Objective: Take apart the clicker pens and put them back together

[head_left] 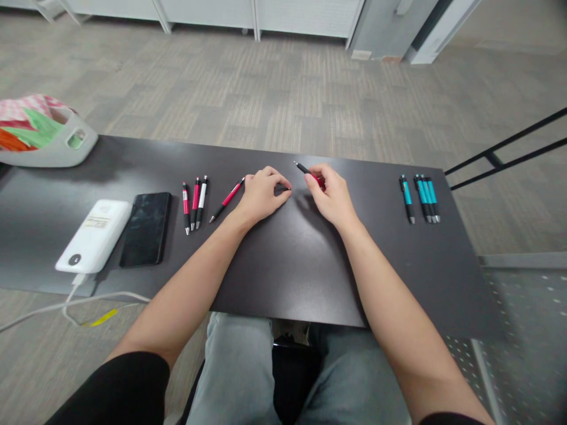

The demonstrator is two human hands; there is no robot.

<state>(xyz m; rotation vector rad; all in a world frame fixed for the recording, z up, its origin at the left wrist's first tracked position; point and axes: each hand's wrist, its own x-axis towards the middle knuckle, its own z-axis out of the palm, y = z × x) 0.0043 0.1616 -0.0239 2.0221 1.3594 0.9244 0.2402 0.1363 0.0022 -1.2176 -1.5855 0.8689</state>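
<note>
A red pen with a black grip (303, 169) is held in the fingers of my right hand (331, 192), its tip pointing up and left. My left hand (264, 193) rests over the table, thumb and forefinger pinched together; whatever lies between them is hidden or too small to name. Another red pen (230, 195) lies slanted beside my left hand, its upper end by the knuckles. Farther left lie two red pens, one (185, 208) and another (195, 203), with a white pen (202, 200) alongside. On the right is a teal pen (407, 198) near a cluster of several more teal pens (427, 198).
The dark table (283, 265) carries a black phone (146, 230) and a white power bank (94, 235) with a white cable (80, 304) hanging off the front edge. A white basket (80, 150) of cloths stands at the back left. Black metal bars (509, 147) rise beyond the right end.
</note>
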